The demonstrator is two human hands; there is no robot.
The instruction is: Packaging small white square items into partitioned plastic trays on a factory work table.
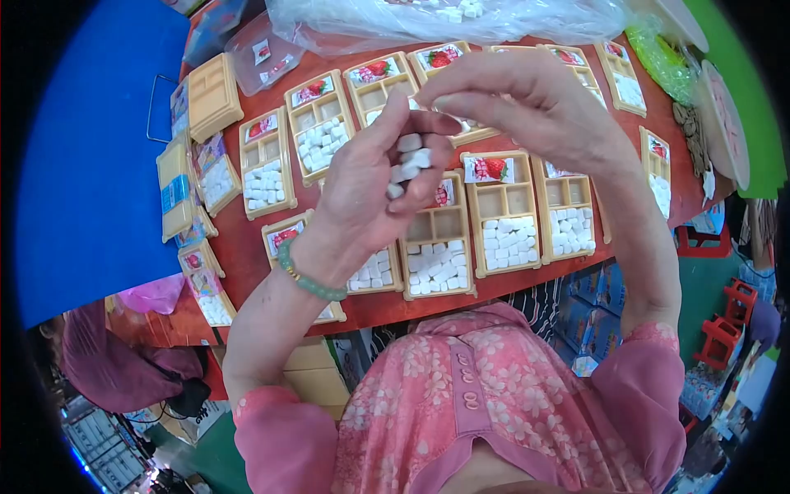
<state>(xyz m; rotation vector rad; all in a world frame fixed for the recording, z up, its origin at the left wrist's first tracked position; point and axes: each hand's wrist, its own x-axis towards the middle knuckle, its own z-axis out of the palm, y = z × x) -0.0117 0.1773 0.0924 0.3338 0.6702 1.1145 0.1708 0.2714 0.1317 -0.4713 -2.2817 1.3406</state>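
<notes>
Several small white marshmallow-like pieces point(410, 167) lie cupped in my left hand point(355, 183), whose fingers curl around them. Just above and to its right, my right hand point(547, 107) hangs over the trays with thumb and forefinger brought together near the left fingertips. Whether anything sits in that pinch I cannot make out. Under both hands are beige compartment trays point(485, 203). Their large compartments hold white pieces point(510, 244), and many have a small strawberry-printed packet point(489, 170) in the end compartment. My hands and arms hide parts of several trays.
The trays stand in rows on a red table point(309, 212). At the left are stacked beige trays point(216, 97) and a blue surface point(99, 156). Clear plastic sheeting point(444, 25) with more white pieces lies at the far edge. Red stools point(728, 325) stand at the right.
</notes>
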